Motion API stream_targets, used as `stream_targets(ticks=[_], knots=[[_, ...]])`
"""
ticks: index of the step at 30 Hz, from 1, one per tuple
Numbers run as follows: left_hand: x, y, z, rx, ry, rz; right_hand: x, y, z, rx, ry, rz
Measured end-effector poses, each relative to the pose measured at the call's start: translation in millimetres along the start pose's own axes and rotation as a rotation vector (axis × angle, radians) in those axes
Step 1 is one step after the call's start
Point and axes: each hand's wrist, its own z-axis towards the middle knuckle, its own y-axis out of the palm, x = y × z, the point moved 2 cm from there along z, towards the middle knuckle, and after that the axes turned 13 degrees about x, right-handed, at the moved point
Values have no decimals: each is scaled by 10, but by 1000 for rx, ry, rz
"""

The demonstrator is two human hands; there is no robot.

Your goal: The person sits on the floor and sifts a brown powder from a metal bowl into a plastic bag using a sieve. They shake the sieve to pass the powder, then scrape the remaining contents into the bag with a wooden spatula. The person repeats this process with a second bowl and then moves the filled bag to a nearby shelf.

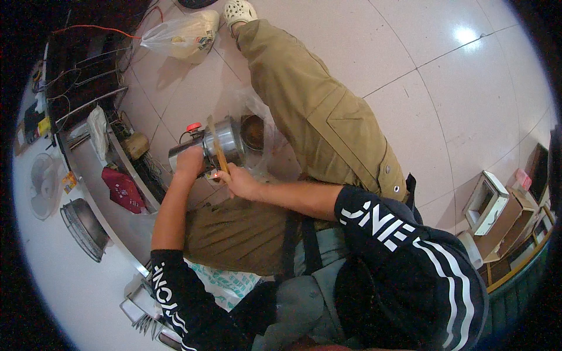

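A stainless steel machine [225, 136] with a red knob [193, 127] lies tilted on its side between my legs. My left hand [191, 159] grips the narrower cylinder at its left end, fingers partly hidden. My right hand [237, 181] is closed on a flat wooden stick [215, 138], which stands across the machine's body. A small red spot shows by my right thumb. At the machine's right end a round brown opening or container [253, 131] sits against a clear plastic bag [257, 108]; I cannot tell what it holds.
A white counter with an open drawer [96, 161], a maroon cloth and a metal strainer [85, 228] runs along the left. A filled plastic bag [187, 38] rests on the tiled floor [410, 117] beside my shoe. Boxes [492, 216] stand at the right.
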Motion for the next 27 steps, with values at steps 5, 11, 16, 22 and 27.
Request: stream_targets(ticks=[5,11,16,22,27], knots=[[-142,167,40,51,21,-48,88,12,94,34,15,30],[-452,358,-53,-45,-131,-65,35,15,19,5,8,56],[-746,360,-156,-4,-195,-168,132,15,121,38,17,40],[-1110,586,-238,39,-154,-184,23,-112,189,101,53,122],[-1451,753,-212,44,-211,-163,38,-132,284,130,45,51]])
